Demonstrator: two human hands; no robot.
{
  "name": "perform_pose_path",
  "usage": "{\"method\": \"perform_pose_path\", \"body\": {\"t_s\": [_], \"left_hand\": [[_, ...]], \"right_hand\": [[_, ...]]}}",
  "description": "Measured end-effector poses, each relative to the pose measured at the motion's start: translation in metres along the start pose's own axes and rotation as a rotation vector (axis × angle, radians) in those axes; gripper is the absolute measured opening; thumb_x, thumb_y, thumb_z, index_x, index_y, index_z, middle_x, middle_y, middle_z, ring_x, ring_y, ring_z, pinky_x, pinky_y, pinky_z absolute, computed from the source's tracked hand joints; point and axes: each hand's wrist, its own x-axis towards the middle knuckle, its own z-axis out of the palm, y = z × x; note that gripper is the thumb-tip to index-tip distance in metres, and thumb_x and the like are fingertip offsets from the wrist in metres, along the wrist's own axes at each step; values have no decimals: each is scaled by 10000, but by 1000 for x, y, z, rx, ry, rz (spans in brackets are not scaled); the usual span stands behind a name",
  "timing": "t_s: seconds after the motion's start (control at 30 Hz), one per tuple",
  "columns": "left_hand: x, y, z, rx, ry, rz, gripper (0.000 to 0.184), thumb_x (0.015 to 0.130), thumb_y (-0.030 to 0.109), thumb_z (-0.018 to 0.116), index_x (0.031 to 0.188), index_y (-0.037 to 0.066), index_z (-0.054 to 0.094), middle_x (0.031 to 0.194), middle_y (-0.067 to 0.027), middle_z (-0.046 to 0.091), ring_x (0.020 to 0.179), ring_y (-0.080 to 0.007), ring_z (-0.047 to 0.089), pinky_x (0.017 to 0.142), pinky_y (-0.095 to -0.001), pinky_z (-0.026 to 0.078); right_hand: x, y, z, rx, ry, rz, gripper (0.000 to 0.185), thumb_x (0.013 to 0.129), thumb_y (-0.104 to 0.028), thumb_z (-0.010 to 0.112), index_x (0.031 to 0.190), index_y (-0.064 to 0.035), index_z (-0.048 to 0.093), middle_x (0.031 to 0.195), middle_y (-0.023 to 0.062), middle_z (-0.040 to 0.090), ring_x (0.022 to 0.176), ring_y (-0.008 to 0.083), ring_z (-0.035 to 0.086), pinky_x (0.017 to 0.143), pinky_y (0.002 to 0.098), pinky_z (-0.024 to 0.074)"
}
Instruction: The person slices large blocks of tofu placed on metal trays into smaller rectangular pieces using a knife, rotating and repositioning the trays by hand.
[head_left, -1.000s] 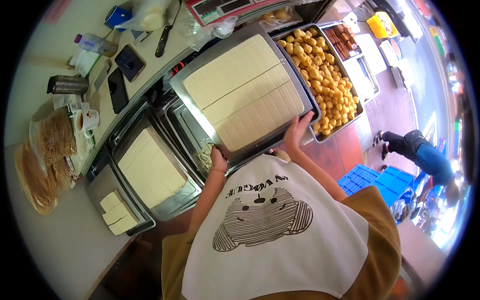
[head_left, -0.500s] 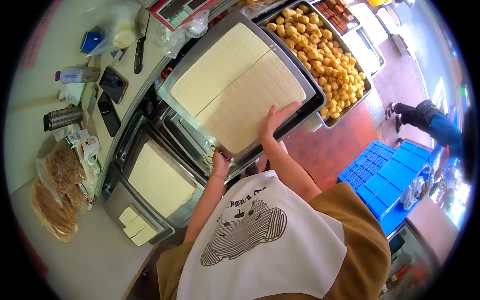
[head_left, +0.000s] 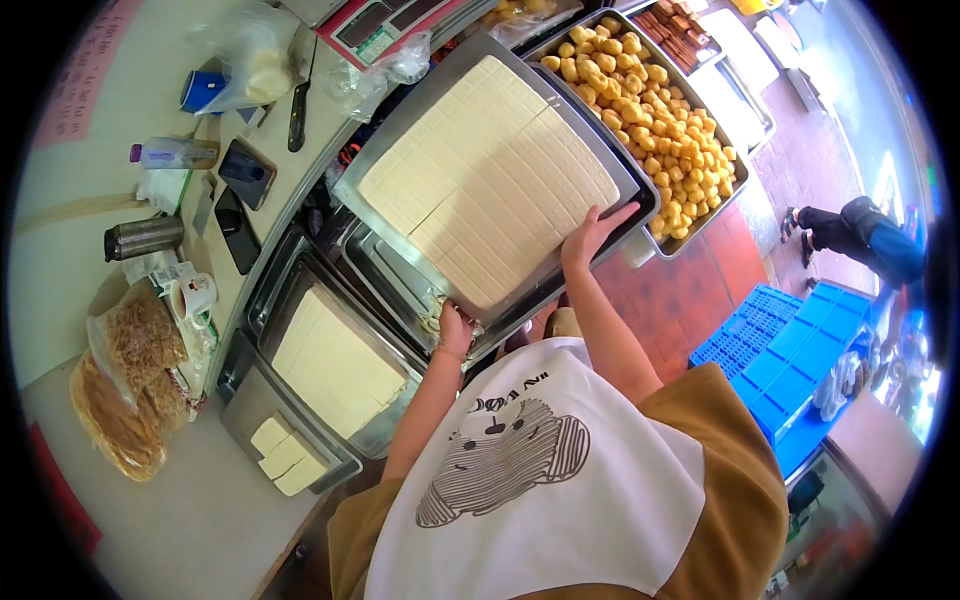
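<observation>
A large slab of white tofu (head_left: 490,175), scored into blocks, fills a metal tray (head_left: 385,150) in front of me. My left hand (head_left: 456,330) is closed at the tray's near corner, its fingertips partly hidden, with some pale shreds beside it. At the near right side, my right hand (head_left: 598,238) grips the tray's edge, thumb by the tofu and fingers along the rim. A dark tray rim shows below this tray. To the left, a second tofu slab (head_left: 340,360) lies in another tray, and several small tofu blocks (head_left: 287,455) sit on a metal lid or tray.
A tray of golden fried puffs (head_left: 660,130) adjoins at the upper right. On the left counter lie a knife (head_left: 298,115), phones (head_left: 247,172), a bottle (head_left: 178,152), a cup (head_left: 193,295) and bagged brown food (head_left: 130,380). Blue crates (head_left: 790,350) stand right; a person's legs (head_left: 860,240) show beyond.
My right hand has slid right, from over the tofu's near edge to the tray's rim. My left hand stays at the near corner. The whole view has shifted slightly.
</observation>
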Motion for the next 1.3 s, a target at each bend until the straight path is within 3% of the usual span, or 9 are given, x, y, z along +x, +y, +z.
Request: {"method": "perform_pose_path", "body": {"t_s": [0.23,0.3,0.4,0.47,0.57,0.73,0.83,1.07,1.3], "left_hand": [[4,-8,-6,-3,-12,15,314,953,330,337,1108,115,506,1080,-61,571,964,-198,541,830,-349,426],[1,-8,1,-51,12,49,312,956,319,338,1110,106,505,1085,-66,570,978,-201,543,844,-349,437],[3,-7,3,-58,39,37,306,949,324,342,1046,94,519,924,-38,609,832,-166,583,722,-339,456],[9,-12,0,-75,14,52,306,949,326,342,1047,95,518,929,-37,606,839,-165,582,728,-343,456],[8,-11,-2,-68,30,48,305,949,324,342,1046,94,517,920,-34,598,830,-162,573,730,-350,458],[-15,-3,14,-43,60,90,305,953,321,349,1056,89,517,890,-21,572,773,-158,541,714,-338,459],[-15,-10,0,-8,-69,139,309,953,335,358,1063,95,518,917,-21,569,787,-162,550,710,-329,459],[-20,-11,-9,26,-204,146,464,951,514,362,1174,124,475,1126,-45,551,994,-194,504,865,-365,389],[-22,-6,-8,72,-251,171,483,940,525,389,1218,134,446,1186,-38,518,1056,-184,479,905,-359,366]], "right_hand": [[14,-17,33,-29,-113,-87,884,918,-463,411,1418,46,-111,1516,209,-91,1411,291,-100,1125,410,-60],[14,-8,26,-32,-138,-86,856,924,-434,412,1422,46,-93,1517,212,-78,1412,297,-88,1126,404,-57],[15,-4,10,-141,-69,-52,802,931,-370,412,1429,47,-59,1516,220,-60,1413,308,-69,1127,397,-45],[5,-5,-1,-178,-25,-14,739,934,-292,402,1432,51,-22,1515,230,-41,1412,326,-50,1129,393,-30],[-22,-5,-11,-212,-158,59,727,928,-270,397,1440,30,-23,1527,192,-28,1416,306,-30,1131,368,-17],[-71,4,-6,-192,-298,-90,793,920,-377,384,1434,41,-51,1517,227,-38,1406,360,-27,1125,425,-11],[-101,-3,3,-171,-328,-121,816,926,-431,368,1431,39,-67,1517,225,-40,1408,357,-26,1127,436,-12],[-121,-6,23,-26,-193,-53,877,898,-519,368,1437,38,-42,1520,214,-63,1412,322,-54,1125,418,-22],[-127,-17,53,5,-69,53,904,884,-554,375,1442,30,-31,1522,212,-40,1414,314,-42,1126,401,-23]]}}
